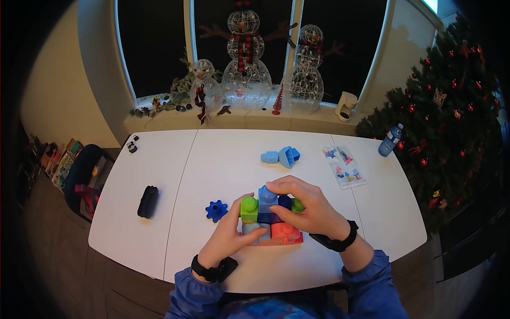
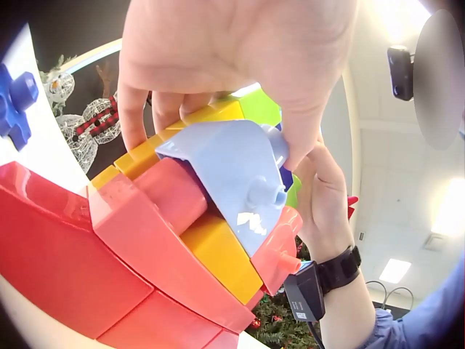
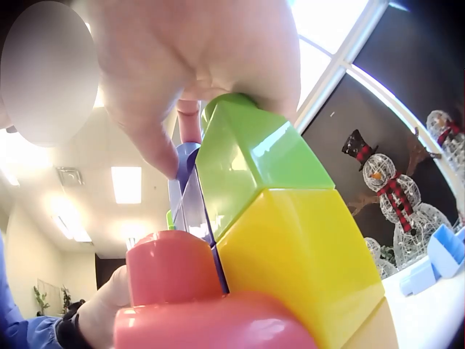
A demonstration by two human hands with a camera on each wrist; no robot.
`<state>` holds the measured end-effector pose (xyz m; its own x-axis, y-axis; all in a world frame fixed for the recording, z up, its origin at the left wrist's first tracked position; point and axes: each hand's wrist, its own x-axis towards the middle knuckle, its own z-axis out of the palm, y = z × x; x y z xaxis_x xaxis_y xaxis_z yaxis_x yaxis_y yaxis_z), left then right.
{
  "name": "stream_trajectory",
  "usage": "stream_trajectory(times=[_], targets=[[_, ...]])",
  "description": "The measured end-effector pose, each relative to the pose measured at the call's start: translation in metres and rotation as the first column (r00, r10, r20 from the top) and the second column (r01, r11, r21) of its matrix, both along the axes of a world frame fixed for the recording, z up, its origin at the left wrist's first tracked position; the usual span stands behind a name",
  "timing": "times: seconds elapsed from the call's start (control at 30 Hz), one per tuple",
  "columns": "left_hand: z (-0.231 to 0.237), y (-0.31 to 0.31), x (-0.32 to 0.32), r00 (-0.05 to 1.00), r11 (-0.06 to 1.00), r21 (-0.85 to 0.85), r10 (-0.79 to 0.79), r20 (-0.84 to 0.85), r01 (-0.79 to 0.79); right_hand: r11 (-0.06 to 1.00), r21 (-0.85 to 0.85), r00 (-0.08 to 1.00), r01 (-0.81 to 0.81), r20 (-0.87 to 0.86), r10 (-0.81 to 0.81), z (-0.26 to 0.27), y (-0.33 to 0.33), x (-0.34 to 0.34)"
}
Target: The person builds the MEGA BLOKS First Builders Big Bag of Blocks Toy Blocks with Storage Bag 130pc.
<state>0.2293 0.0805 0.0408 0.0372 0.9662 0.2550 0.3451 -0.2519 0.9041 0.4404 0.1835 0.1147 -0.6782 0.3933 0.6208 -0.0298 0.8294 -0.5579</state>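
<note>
A stack of toy building blocks stands before me on a red base (image 2: pixel 65 240). My right hand (image 1: pixel 313 210) pinches a light blue block (image 1: pixel 268 198) at its top between thumb and fingers. Around the left side of the stack, my left hand (image 1: pixel 228 234) holds it, its thumb on a pale blue-grey block (image 2: pixel 225 160). A green block (image 1: pixel 248 211) sits at the upper left, and a second green block (image 3: pixel 232 160) rests over a yellow one (image 3: pixel 305 254) at the right. A coral block (image 1: pixel 285 232) faces me below. Dark blue pieces in the middle are partly hidden by my right hand.
Left of the stack lies a blue gear (image 1: pixel 216 211), with a black case (image 1: pixel 148 202) farther left. Light blue blocks (image 1: pixel 281 157) lie behind the stack. A picture sheet (image 1: pixel 345 167) and a water bottle (image 1: pixel 391 140) are at the right; small black items (image 1: pixel 132 144) sit far left.
</note>
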Motion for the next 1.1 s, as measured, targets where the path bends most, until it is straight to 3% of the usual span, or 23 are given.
stream_trajectory(times=[0.07,0.17,0.27,0.37,0.47,0.57,0.77,0.87,1.1], targets=[[-0.001,0.0,0.001,1.0,1.0,-0.007,-0.004,0.029,0.004,1.0,-0.009,1.0,-0.003,0.002,0.003,-0.001,0.0,0.001],[0.0,0.0,0.001,1.0,1.0,-0.009,-0.005,0.024,0.005,0.981,-0.173,0.992,-0.086,0.077,0.101,0.012,0.013,0.012],[0.002,0.0,-0.002,0.998,0.998,-0.058,-0.021,0.056,0.024,0.924,-0.382,0.993,0.0,-0.108,-0.045,-0.005,0.049,0.022],[0.004,-0.001,-0.001,0.998,0.997,-0.08,-0.017,0.06,0.022,0.881,-0.335,0.942,0.333,0.071,-0.329,-0.012,0.092,0.03],[0.004,0.0,-0.002,0.999,0.997,-0.081,-0.01,0.045,0.014,0.845,-0.288,0.892,0.45,0.193,-0.409,-0.032,0.132,0.026],[0.006,0.0,-0.001,0.999,0.996,-0.091,-0.004,0.043,0.008,0.833,-0.072,0.809,0.549,0.297,-0.508,-0.063,0.166,0.015],[0.003,0.0,-0.003,0.999,0.995,-0.103,-0.007,0.042,0.011,0.782,0.222,0.696,0.583,0.36,-0.621,-0.105,0.201,-0.007],[0.004,0.001,-0.003,0.998,0.994,-0.11,-0.018,0.057,0.024,0.761,0.262,0.586,0.594,0.507,-0.632,-0.106,0.209,-0.01],[0.003,0.0,-0.003,0.998,0.995,-0.093,-0.027,0.057,0.032,0.806,0.241,0.578,0.541,0.59,-0.564,-0.122,0.227,-0.001]])
